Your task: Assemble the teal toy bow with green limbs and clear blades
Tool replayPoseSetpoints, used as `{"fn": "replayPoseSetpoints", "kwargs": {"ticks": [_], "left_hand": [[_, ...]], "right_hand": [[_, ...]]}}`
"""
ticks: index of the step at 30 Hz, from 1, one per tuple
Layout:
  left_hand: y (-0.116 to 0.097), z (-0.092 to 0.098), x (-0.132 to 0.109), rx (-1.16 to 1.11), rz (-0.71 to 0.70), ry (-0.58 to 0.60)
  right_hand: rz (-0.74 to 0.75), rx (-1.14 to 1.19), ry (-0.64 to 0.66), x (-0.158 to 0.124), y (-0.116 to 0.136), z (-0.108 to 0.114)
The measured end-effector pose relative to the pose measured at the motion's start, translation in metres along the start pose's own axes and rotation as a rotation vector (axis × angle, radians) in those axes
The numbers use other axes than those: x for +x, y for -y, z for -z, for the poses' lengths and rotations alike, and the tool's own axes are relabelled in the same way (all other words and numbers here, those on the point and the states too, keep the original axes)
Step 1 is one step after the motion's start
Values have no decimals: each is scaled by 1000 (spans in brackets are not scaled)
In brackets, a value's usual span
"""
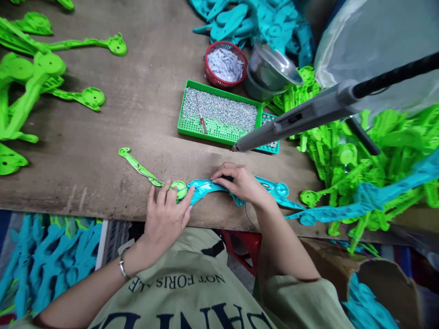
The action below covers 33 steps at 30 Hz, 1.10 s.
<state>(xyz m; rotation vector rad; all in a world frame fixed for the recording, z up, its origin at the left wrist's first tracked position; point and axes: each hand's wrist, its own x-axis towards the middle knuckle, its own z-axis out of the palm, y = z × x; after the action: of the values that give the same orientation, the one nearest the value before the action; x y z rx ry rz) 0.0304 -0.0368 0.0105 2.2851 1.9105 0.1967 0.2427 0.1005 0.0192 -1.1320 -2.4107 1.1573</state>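
A long blue plastic part [202,186] lies along the front of the table, joined at its left end to a green plastic arm [139,168]. My left hand [168,205] rests with fingers spread over the round green joint, holding nothing. My right hand [240,183] is above the blue part, its thumb and index finger pinched on a thin dark wire [206,183] that runs along the part toward the green joint. Another loose wire hangs at the table edge below my right wrist.
Ahead are a green tray [219,130] of screws with a screwdriver [203,125], a red basket [225,83] and a metal bowl [270,73]. A grey power screwdriver [291,121] hangs at right. Green parts [346,155] are piled right, others left; blue parts [254,20] lie at back.
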Motion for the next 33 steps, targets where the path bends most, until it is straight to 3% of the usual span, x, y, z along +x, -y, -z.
{"fn": "replayPoseSetpoints", "kwargs": {"ticks": [5, 14, 18, 24, 33], "left_hand": [[0, 0, 0, 8, -15, -22], [1, -1, 0, -7, -11, -16], [0, -1, 0, -6, -8, -12], [0, 0, 1, 28, -10, 5], [-1, 0, 2, 38, -14, -10]], "right_hand": [[29, 52, 96, 5, -1, 7], [17, -5, 68, 5, 1, 3], [33, -91, -22, -5, 6, -1], [82, -279, -280, -28, 23, -25], [109, -383, -352, -43, 28, -62]]}}
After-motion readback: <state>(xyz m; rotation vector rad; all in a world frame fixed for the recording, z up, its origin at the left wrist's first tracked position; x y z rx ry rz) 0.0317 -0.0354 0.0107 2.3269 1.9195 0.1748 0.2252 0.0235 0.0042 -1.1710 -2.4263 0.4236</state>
